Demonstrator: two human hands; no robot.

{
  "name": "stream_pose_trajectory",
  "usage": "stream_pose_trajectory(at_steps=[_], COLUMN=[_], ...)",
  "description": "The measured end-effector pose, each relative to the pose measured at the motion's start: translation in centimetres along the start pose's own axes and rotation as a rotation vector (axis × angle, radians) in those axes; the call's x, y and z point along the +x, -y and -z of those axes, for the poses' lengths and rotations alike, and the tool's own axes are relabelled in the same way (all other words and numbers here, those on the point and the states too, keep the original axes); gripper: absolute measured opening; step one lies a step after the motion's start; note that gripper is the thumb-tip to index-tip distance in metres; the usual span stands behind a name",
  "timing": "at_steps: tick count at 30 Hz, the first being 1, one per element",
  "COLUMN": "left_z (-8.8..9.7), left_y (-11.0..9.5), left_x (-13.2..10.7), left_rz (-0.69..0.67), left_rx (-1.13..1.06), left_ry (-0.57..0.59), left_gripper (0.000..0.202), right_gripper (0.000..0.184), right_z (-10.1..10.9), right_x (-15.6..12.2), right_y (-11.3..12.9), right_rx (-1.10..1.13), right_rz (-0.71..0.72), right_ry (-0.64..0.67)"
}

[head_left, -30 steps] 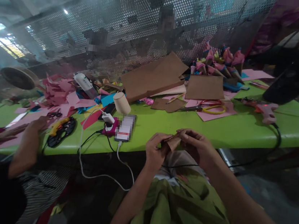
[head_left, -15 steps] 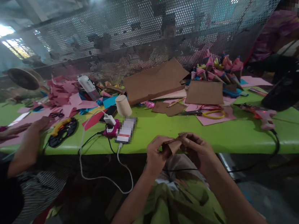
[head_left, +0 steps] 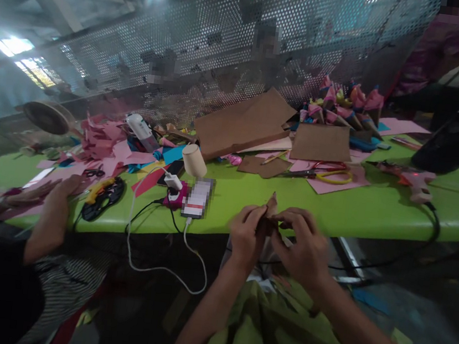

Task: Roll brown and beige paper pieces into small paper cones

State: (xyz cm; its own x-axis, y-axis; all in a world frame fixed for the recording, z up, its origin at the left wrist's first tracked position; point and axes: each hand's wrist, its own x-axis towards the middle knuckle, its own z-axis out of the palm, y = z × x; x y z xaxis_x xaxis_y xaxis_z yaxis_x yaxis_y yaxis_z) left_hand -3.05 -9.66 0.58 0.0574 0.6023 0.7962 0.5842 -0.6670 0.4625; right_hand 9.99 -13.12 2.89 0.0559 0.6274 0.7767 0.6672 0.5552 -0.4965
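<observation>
A small piece of brown paper (head_left: pixel 272 206), rolled into a pointed shape with its tip up, is held between my two hands just over the table's front edge. My left hand (head_left: pixel 248 234) is closed around its left side. Fingers of my right hand (head_left: pixel 302 242) pinch it from the right, near its lower part. My fingers hide much of the paper. Beyond my hands lie scissors (head_left: pixel 332 173) with red and yellow handles on pink paper, and flat brown card (head_left: pixel 323 143).
A glue gun (head_left: pixel 410 179) with a black cord lies at right. Left of my hands are a charging phone (head_left: pixel 198 199), a paper cup (head_left: pixel 194 161) and a yellow-black tool (head_left: pixel 103 198). A co-worker's arms (head_left: pixel 51 211) rest farther left. Paper cones (head_left: pixel 346 105) are piled behind.
The brown paper has turned from a wide, open piece to a narrow point facing up. My right hand has shifted its grip lower on it. The view has moved slightly left.
</observation>
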Motion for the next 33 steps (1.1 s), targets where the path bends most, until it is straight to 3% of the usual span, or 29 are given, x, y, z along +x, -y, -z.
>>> stream_pose_trajectory(at_steps=[8, 19, 25, 28, 33], left_z=[-0.3, -0.5, -0.5, -0.4, -0.5], left_y=[-0.4, -0.5, -0.9, -1.0, -0.9], left_x=[0.0, -0.4, -0.5, -0.4, -0.5], left_rz=[0.071, 0.115, 0.21, 0.191, 0.151], left_rx=[-0.027, -0.019, -0.034, -0.041, -0.06], left_ry=[-0.021, 0.005, -0.081, -0.106, -0.105], left_gripper=[0.019, 0.03, 0.012, 0.003, 0.007], right_gripper=[0.016, 0.018, 0.022, 0.023, 0.027], right_z=[-0.6, -0.7, -1.0, -1.0, -0.9], right_x=[0.0, -0.2, -0.6, -0.7, -0.7], right_y=[-0.9, -1.0, -1.6, -1.7, -1.7], right_rx=[-0.145, -0.088, -0.117, -0.123, -0.091], right_rz=[0.07, 0.054, 0.055, 0.07, 0.052], right_ry=[-0.028, -0.009, -0.003, 0.003, 0.006])
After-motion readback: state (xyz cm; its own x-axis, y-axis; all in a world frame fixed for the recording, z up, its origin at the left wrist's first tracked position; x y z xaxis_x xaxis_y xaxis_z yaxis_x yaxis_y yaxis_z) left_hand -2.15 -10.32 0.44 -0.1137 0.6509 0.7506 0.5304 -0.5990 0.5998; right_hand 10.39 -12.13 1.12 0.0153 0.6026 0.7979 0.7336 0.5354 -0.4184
